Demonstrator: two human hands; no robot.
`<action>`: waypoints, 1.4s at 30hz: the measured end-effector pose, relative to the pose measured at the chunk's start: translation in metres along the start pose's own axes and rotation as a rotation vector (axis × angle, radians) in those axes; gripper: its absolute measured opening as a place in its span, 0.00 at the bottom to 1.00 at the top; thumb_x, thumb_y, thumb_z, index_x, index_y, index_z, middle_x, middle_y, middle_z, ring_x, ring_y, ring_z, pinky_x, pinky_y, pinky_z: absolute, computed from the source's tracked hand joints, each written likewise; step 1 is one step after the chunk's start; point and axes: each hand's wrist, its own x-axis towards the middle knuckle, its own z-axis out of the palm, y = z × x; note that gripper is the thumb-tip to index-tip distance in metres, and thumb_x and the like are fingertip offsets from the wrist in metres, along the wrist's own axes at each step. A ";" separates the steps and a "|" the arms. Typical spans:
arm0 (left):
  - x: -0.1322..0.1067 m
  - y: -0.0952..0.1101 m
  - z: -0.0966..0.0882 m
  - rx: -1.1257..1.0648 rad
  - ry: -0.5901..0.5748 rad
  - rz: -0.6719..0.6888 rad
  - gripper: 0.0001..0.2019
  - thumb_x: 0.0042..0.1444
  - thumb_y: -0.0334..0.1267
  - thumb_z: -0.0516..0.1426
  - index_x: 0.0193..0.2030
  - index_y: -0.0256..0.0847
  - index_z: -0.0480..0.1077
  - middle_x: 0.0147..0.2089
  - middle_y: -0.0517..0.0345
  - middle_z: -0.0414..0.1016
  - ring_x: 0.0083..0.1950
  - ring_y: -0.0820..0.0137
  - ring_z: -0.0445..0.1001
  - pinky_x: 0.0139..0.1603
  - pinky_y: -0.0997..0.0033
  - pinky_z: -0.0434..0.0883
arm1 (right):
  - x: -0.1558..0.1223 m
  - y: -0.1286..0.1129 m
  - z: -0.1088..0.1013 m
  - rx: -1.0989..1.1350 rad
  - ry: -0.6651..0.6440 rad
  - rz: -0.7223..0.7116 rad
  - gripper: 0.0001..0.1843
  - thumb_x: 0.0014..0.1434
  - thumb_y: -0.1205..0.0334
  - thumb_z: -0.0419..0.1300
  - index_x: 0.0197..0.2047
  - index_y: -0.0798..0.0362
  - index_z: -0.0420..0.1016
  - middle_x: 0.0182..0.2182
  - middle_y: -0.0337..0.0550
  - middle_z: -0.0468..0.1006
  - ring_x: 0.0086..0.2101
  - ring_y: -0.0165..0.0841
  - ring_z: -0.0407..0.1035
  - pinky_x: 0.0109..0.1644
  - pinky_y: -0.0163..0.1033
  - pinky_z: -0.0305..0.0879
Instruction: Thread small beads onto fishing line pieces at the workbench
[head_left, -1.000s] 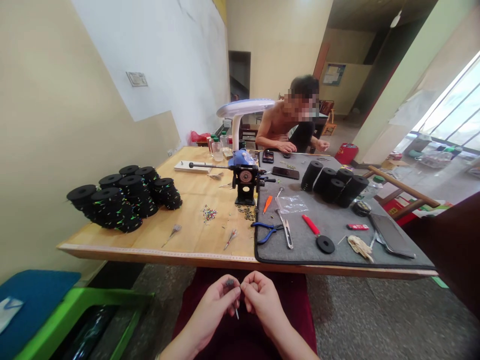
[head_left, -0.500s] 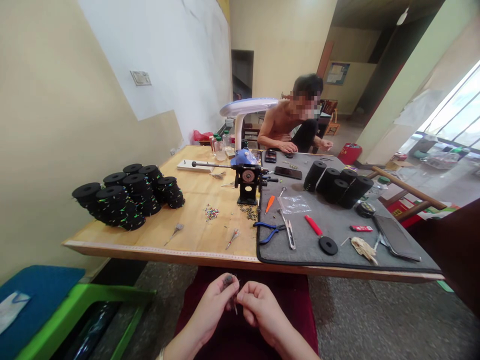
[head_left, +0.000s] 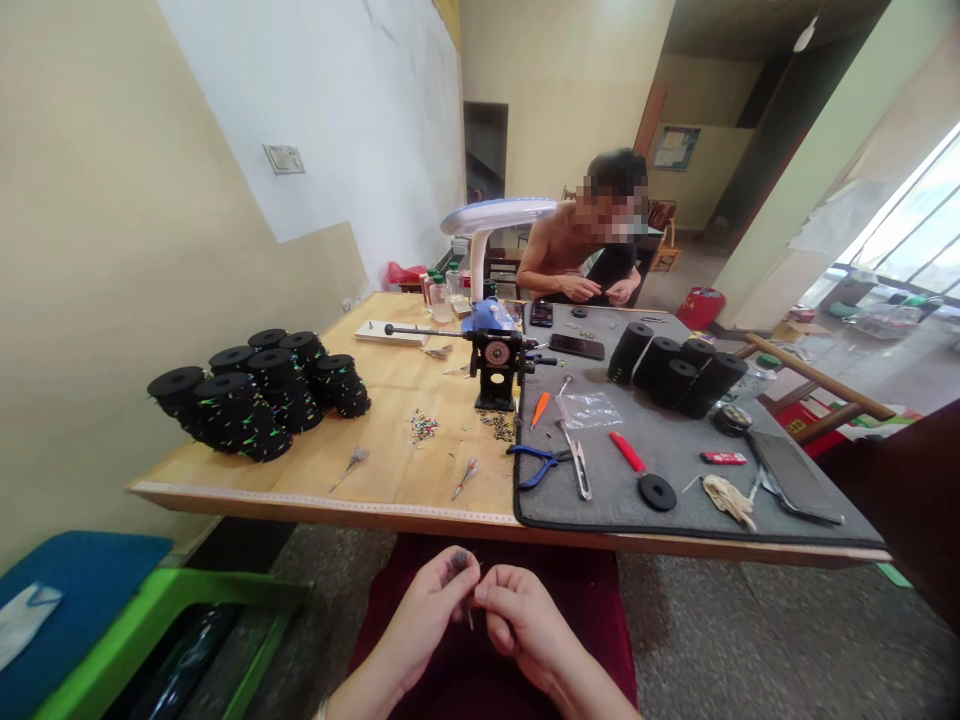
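Note:
My left hand [head_left: 442, 595] is closed in a pinch in front of the table edge, above a dark red cloth. A dark grey tuft shows between its fingers, and a thin stem [head_left: 471, 620] sticks out below. The whole looks like the small grey bundles on the table. Fingertip to fingertip with it, my right hand [head_left: 517, 605] also pinches; whatever it grips is too small to make out. Nearest on the table lie a thin-stemmed grey bundle [head_left: 466, 478] and another grey bundle [head_left: 352, 467].
Black foam spools [head_left: 277, 385] stand stacked at left, others [head_left: 664, 365] on the grey mat [head_left: 480, 523]. Around the black winding device [head_left: 496, 368] lie small beads [head_left: 424, 425], blue pliers [head_left: 538, 464], and thread snips [head_left: 580, 470]. Across the table a person [head_left: 577, 255] sits behind a lamp [head_left: 480, 240].
My hands stay almost in place, still pinched together. Across the table, the other person's hands have come closer together, one lifting off the tabletop.

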 end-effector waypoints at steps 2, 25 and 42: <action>0.000 0.000 0.000 0.009 -0.005 0.005 0.13 0.50 0.46 0.62 0.29 0.38 0.67 0.22 0.68 0.61 0.21 0.78 0.56 0.23 0.77 0.57 | 0.001 0.000 -0.001 0.010 0.006 -0.008 0.16 0.46 0.54 0.66 0.22 0.54 0.64 0.06 0.26 0.59 0.09 0.18 0.42 0.15 0.30 0.34; -0.007 0.010 0.003 0.281 -0.043 0.100 0.11 0.53 0.44 0.57 0.27 0.40 0.66 0.21 0.66 0.61 0.23 0.73 0.60 0.24 0.75 0.59 | 0.008 0.001 -0.012 -0.059 0.167 -0.169 0.22 0.47 0.45 0.65 0.27 0.53 0.62 0.08 0.24 0.58 0.12 0.19 0.41 0.17 0.30 0.33; -0.004 0.011 -0.001 0.265 0.051 0.173 0.10 0.52 0.44 0.60 0.28 0.39 0.71 0.26 0.60 0.69 0.28 0.71 0.64 0.29 0.76 0.62 | 0.004 -0.008 -0.010 -0.162 0.038 -0.119 0.20 0.48 0.47 0.65 0.29 0.54 0.65 0.12 0.25 0.58 0.14 0.20 0.44 0.19 0.30 0.37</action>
